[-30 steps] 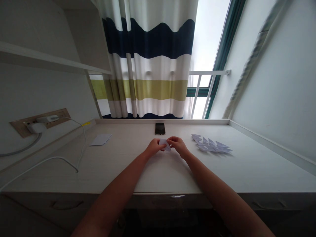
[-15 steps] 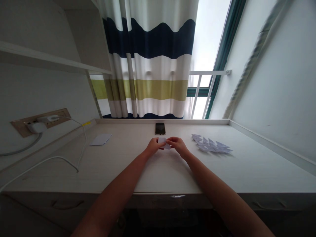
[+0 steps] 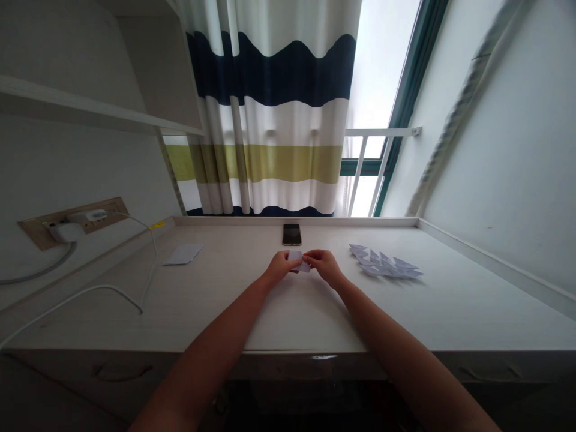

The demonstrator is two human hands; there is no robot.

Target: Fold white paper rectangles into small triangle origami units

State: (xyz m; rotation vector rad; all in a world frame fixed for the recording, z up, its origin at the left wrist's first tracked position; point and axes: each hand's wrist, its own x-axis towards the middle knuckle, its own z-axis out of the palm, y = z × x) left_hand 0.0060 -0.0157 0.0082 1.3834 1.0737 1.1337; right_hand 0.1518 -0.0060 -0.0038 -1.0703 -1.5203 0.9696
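Between my two hands is a small piece of folded white paper (image 3: 296,255), held a little above the desk. My left hand (image 3: 281,264) grips its left side, thumb on top. At its right edge, my right hand (image 3: 322,263) pinches the paper with thumb and fingertips. The exact folds are too small to make out. Just beyond the paper lies a dark-screened phone (image 3: 292,234). To the right, several folded white paper pieces with pointed tips (image 3: 384,264) lie in a cluster.
A stack of white paper sheets (image 3: 184,254) lies on the left of the white desk (image 3: 216,288). A white cable (image 3: 150,270) runs from the wall socket (image 3: 74,222) across the desk's left side. A striped curtain (image 3: 279,120) hangs behind the raised back edge.
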